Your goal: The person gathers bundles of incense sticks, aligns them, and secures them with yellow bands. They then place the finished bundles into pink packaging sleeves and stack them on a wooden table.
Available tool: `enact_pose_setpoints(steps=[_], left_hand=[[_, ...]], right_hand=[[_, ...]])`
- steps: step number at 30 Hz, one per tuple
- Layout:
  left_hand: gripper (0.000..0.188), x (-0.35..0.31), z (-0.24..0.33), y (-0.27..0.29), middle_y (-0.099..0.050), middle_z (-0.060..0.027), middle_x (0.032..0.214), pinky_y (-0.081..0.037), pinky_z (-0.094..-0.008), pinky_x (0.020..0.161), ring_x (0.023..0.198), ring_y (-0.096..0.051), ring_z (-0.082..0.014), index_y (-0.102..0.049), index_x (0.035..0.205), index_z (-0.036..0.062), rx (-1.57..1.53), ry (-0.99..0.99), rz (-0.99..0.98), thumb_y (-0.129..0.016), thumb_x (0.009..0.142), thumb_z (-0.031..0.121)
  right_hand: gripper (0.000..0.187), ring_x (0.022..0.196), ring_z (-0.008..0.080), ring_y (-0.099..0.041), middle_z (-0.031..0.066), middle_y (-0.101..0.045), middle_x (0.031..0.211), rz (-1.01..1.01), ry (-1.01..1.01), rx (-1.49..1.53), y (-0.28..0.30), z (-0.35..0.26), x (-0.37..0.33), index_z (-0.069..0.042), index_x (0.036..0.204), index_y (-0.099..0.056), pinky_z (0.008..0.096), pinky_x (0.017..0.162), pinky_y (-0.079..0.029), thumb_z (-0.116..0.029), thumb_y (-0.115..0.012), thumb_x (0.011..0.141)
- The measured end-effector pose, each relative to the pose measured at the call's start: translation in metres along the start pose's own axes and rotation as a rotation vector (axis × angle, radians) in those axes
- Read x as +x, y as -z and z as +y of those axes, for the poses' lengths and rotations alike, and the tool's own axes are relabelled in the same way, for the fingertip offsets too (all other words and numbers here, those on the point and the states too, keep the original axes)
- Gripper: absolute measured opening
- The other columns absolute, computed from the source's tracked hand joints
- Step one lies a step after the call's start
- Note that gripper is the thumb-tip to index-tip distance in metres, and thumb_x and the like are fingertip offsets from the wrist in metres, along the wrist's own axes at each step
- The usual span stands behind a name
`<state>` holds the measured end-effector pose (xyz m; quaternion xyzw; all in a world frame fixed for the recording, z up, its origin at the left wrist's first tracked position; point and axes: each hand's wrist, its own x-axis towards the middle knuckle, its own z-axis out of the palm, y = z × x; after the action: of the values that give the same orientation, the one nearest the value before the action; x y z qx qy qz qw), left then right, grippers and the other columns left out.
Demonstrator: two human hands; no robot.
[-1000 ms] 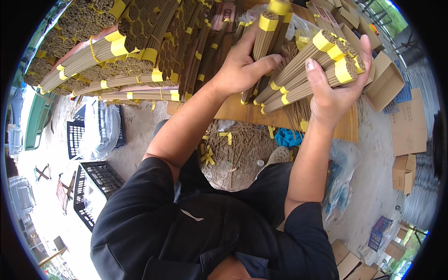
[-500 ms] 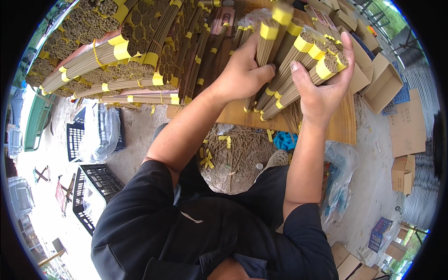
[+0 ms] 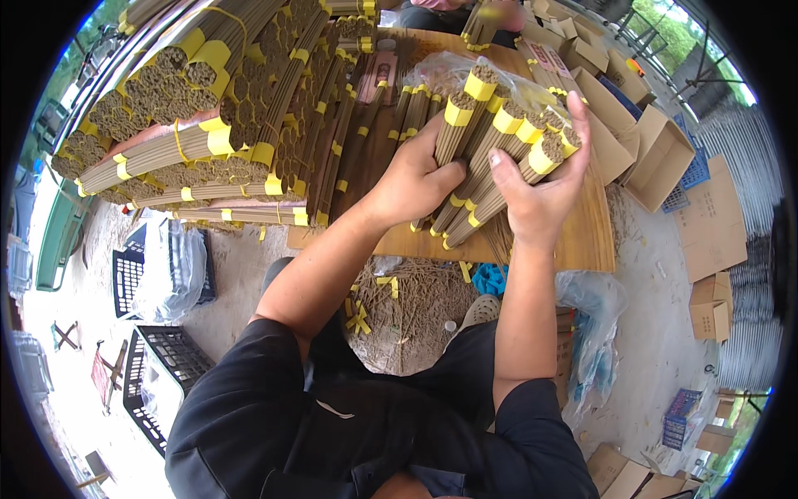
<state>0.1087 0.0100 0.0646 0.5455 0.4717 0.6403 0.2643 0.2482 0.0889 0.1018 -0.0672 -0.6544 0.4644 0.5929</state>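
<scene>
Several thin brown bundles of incense sticks [image 3: 504, 150], banded in yellow paper near both ends, stand tilted side by side between my hands over the wooden table. My left hand [image 3: 416, 179] is closed around the left side of the group, its thumb across the sticks. On the other side my right hand [image 3: 544, 191] wraps the group, thumb in front and fingers behind the banded tops. The bundles' round cut ends face up. Where the lower ends meet the table [image 3: 573, 241] is hard to tell. A plastic bag [image 3: 440, 66] lies just behind them.
A high stack of similar bundles [image 3: 179, 154] fills the table's left side. Across the table, another person's hand [image 3: 503, 15] is by more bundles [image 3: 480, 29]. Open cardboard boxes [image 3: 657, 158] stand at right, black crates [image 3: 162, 374] at left. Stick scraps [image 3: 407, 324] litter the floor.
My hands and the gripped bundles have shifted slightly left and down in view as the whole picture moved. A bundle that was blurred above my left hand now stands level with the group.
</scene>
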Motion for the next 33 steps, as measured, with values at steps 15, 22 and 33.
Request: enact_pose_setpoints(steps=[15, 22, 33], left_hand=[[0.045, -0.009, -0.014, -0.003, -0.06, -0.0068, 0.122, -0.046, -0.0321, 0.1, 0.115, -0.057, -0.0137, -0.049, 0.132, -0.002, -0.07, 0.013, -0.022, -0.055, 0.087, -0.007], [0.05, -0.01, 0.001, -0.006, -0.06, -0.0066, 0.124, -0.046, -0.032, 0.101, 0.114, -0.057, -0.0137, -0.047, 0.135, -0.0012, -0.038, 0.046, -0.033, -0.055, 0.086, -0.008], [0.062, -0.015, -0.016, 0.0, -0.062, -0.0054, 0.124, -0.045, -0.0303, 0.101, 0.114, -0.058, -0.0128, -0.041, 0.147, -0.0008, -0.027, 0.044, 0.006, -0.053, 0.087, -0.009]], right_hand=[[0.096, 0.113, 0.0181, -0.06, 0.0095, -0.05, 0.134, 0.022, 0.014, -0.032, 0.001, -0.001, -0.003, -0.006, 0.153, -0.03, 0.0341, 0.096, -0.053, 0.013, -0.074, 0.069], [0.096, 0.113, 0.0178, -0.06, 0.01, -0.05, 0.133, 0.021, -0.013, 0.005, 0.004, -0.001, -0.002, -0.006, 0.153, -0.03, 0.0333, 0.095, -0.054, 0.014, -0.073, 0.07], [0.095, 0.108, 0.0178, -0.063, 0.0103, -0.055, 0.127, 0.013, -0.008, 0.0, 0.002, -0.002, 0.0, -0.007, 0.153, -0.03, 0.0328, 0.091, -0.056, 0.014, -0.073, 0.071]])
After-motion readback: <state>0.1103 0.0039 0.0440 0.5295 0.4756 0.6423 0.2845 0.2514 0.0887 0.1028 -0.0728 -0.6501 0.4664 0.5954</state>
